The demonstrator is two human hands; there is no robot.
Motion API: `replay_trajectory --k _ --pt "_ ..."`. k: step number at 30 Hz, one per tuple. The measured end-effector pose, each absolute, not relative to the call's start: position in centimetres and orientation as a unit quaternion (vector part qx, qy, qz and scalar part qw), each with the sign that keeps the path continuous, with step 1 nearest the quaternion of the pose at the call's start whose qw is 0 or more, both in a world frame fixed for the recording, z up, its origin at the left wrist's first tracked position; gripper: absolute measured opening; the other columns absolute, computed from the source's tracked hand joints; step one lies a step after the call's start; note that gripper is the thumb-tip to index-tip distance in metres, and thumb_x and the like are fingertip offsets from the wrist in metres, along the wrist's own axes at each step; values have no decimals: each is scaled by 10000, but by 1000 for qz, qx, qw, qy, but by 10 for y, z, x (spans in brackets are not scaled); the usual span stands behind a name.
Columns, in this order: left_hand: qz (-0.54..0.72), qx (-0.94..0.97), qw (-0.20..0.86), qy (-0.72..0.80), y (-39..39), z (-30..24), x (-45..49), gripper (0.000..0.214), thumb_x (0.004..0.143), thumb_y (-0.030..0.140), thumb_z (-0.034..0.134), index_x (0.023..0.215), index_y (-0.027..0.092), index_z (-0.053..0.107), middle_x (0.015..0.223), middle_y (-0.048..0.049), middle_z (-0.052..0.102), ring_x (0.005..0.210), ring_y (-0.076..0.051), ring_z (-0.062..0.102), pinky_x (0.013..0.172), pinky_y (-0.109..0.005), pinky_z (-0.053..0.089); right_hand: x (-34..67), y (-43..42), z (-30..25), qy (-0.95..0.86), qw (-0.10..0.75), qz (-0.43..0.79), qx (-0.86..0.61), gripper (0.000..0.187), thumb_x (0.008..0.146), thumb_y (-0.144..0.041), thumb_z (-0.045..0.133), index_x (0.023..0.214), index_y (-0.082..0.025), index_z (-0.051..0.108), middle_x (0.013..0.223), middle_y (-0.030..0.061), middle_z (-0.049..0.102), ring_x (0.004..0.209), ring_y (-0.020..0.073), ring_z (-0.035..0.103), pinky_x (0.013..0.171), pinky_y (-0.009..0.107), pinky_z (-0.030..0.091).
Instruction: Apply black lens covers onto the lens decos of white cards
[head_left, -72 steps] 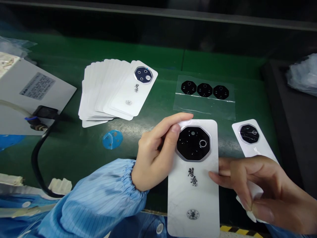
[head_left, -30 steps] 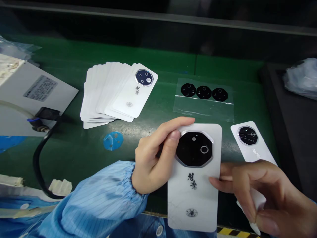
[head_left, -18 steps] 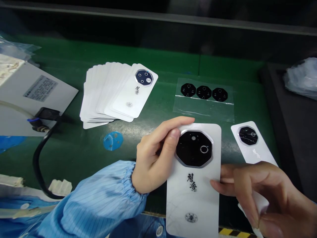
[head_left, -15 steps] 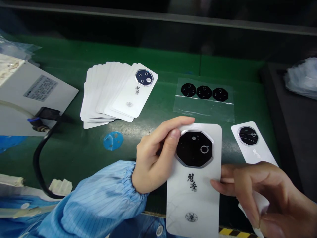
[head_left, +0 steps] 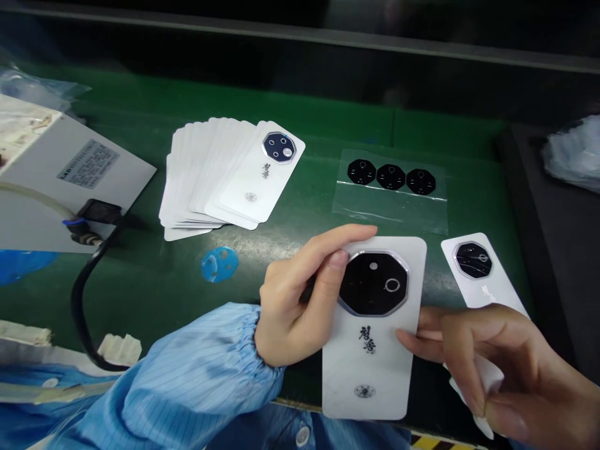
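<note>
A white phone back cover point(head_left: 370, 362) with a black octagonal camera lens point(head_left: 374, 283) is held over the green mat's near edge. My left hand point(head_left: 300, 294) grips its upper left edge, thumb beside the lens and forefinger along the top. My right hand point(head_left: 497, 369) holds its right edge with the fingertips and also clasps a white wipe point(head_left: 487, 381) in the palm. Beneath my right hand, a second white cover point(head_left: 482, 278) lies flat on the mat.
A fanned stack of white covers point(head_left: 225, 172) lies at the back left. A clear film with three black lenses point(head_left: 391, 181) lies behind the held cover. A grey box point(head_left: 60, 181) with a black cable point(head_left: 82, 294) stands at left. A blue sticker point(head_left: 219, 264) sits on the mat point(head_left: 140, 281).
The held cover has tilted and shifted slightly, its lower end lifting a little. Both hands keep the same grip. The view has drifted slightly.
</note>
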State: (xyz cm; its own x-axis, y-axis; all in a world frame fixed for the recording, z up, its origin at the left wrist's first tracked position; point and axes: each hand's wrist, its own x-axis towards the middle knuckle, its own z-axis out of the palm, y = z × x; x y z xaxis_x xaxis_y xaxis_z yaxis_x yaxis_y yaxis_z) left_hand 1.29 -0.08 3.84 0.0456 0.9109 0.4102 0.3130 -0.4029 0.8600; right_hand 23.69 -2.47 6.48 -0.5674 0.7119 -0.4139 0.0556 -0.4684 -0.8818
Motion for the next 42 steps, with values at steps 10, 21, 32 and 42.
replay_trajectory --k 10,21,32,42 --pt "402 583 521 476 19 21 26 257 934 307 521 1135 170 604 605 30 568 464 -69 489 377 -153 411 279 -70 63 -479 369 485 -632 217 825 -376 679 667 -232 646 1418 41 496 1350 325 385 1083 456 390" --pt "301 690 503 425 38 -13 148 273 942 269 450 1172 171 559 846 -47 679 653 -142 633 566 -255 543 312 -156 34 -471 356 458 -665 229 853 -398 623 698 -231 643 1480 66 410 1363 333 356 877 321 549" --pt "257 867 193 380 21 -18 181 475 924 359 507 1315 101 433 1308 -207 463 1215 -346 422 1001 -530 387 309 -178 7 -486 378 369 -696 242 884 -365 532 732 -222 654 1528 46 326 1264 335 486 799 347 550" --pt "223 913 127 318 19 -16 195 558 932 393 485 1382 96 341 1352 -198 488 1282 -279 454 1059 -427 406 310 -180 -16 -538 380 276 -700 242 882 -426 549 808 -219 650 1506 68 366 1352 318 383 950 357 502"
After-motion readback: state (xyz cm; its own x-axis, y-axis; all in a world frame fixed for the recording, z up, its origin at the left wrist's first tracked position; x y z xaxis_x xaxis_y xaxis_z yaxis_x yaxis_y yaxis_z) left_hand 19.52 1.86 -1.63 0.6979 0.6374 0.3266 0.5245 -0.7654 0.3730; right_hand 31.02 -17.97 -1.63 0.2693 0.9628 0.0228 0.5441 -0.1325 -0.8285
